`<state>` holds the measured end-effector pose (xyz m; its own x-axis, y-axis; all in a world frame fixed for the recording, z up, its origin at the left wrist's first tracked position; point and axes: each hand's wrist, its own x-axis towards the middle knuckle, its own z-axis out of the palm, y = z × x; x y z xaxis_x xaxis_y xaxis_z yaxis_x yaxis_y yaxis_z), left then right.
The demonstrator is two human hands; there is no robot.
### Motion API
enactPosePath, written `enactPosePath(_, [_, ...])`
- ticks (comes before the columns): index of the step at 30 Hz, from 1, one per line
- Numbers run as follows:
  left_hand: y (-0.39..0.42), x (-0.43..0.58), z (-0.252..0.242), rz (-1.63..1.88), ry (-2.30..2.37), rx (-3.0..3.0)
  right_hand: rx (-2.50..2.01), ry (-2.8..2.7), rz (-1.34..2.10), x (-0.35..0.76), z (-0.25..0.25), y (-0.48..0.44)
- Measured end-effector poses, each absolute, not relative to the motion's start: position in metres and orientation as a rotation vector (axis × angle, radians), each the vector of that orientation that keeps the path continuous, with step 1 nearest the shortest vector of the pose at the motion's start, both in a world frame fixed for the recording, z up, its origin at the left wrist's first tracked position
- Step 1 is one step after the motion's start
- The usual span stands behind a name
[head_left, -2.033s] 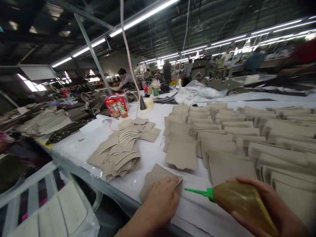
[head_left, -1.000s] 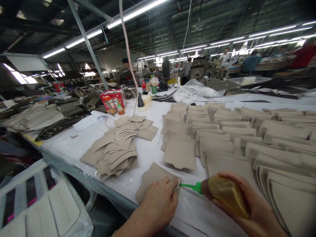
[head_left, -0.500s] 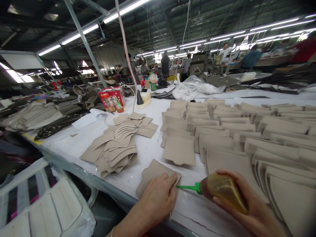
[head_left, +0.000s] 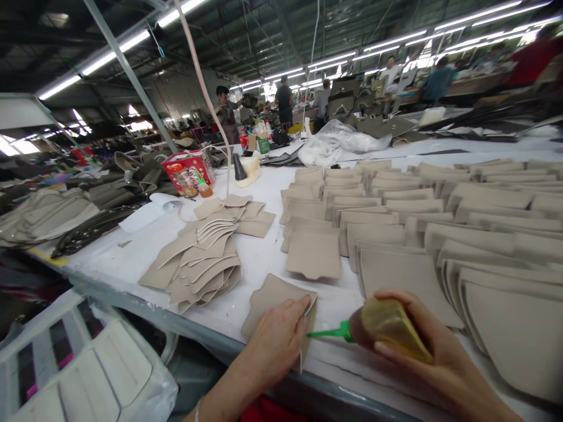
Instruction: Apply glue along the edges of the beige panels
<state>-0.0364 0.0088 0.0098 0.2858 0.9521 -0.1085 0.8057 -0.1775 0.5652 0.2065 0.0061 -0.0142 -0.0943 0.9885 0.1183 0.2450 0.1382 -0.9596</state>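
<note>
My left hand (head_left: 278, 333) is closed on a beige leather-like piece (head_left: 269, 296) near the table's front edge, fingers along its right side. That right edge is bent up so its underside faces right. In my right hand (head_left: 444, 354) lies a tilted glue bottle (head_left: 391, 325), amber and see-through, with a long green nozzle. The nozzle tip points left and is at or very close to the piece's raised edge; contact is unclear. A heaped pile of similar beige pieces (head_left: 206, 258) lies to the left. Beyond my hands, a single piece (head_left: 313, 253) fronts the overlapping rows.
Overlapping rows of beige pieces (head_left: 501, 240) cover the table's right side. Farther back are a red box (head_left: 200, 167), a black cone (head_left: 240, 169) and clear plastic wrap (head_left: 338, 140). A plastic-covered rack (head_left: 101, 363) stands at lower left. Several people are in the background.
The view has shifted slightly, so the scene sits higher and further left. The nozzle tip has moved a little down along the piece's edge, whose raised side now shows more.
</note>
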Motion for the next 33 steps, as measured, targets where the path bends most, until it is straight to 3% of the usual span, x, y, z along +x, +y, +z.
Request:
enactPosePath(13, [0.006,-0.033,0.009,0.351,1.605,2.021,-1.218,-1.586,1.199,0.212,-0.021,-0.002])
enactPosePath(19, [0.004,-0.033,0.010,0.352,1.602,2.013,-1.251,-1.512,1.042,0.207,-0.020,-0.002])
enactPosePath(24, [0.004,-0.033,0.009,0.348,1.595,2.017,-1.219,-1.504,1.229,0.203,-0.018,-0.005])
enactPosePath(29, [0.006,-0.033,0.010,0.353,1.598,2.006,-1.297,-1.486,0.972,0.205,-0.020,0.002])
enactPosePath(33, [0.006,-0.033,0.008,0.347,1.600,2.006,-1.225,-1.611,1.166,0.209,-0.024,0.000])
